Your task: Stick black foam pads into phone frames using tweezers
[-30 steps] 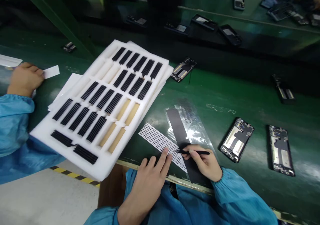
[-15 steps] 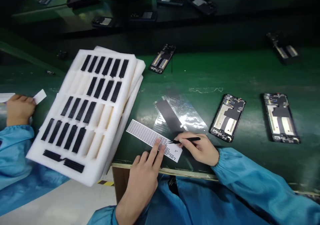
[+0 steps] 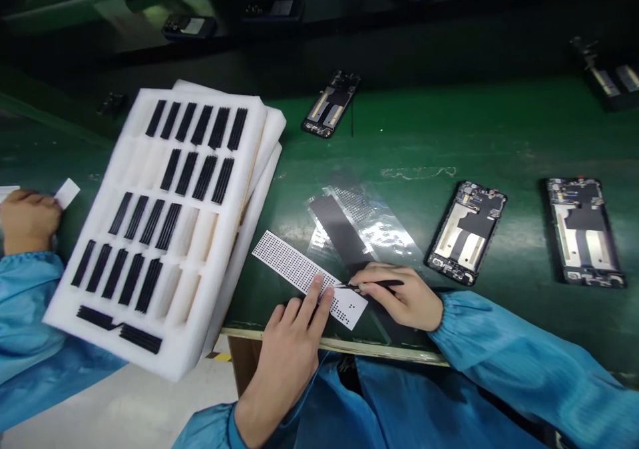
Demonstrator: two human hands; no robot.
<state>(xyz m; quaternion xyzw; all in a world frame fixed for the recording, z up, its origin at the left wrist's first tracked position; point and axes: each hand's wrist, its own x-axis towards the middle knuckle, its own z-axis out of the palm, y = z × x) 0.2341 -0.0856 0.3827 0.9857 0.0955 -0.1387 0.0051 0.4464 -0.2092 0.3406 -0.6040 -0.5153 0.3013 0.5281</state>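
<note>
On the perforated strip (image 3: 294, 269) — hands (image 3: 287, 362) (image 3: 402, 299) with tweezers (image 3: 384, 283).

A foam tray (image 3: 232, 236) lies left of a perforated sheet (image 3: 284, 266), a phone frame (image 3: 466, 233) right.

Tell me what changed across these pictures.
Little on the bench itself: the view swung, so everything sits further left and higher in frame. Nothing was taken hold of or let go. The right hand keeps the tweezers at the perforated strip, the left hand keeps its fingers on it, and the foam trays and phones stayed put.
</note>
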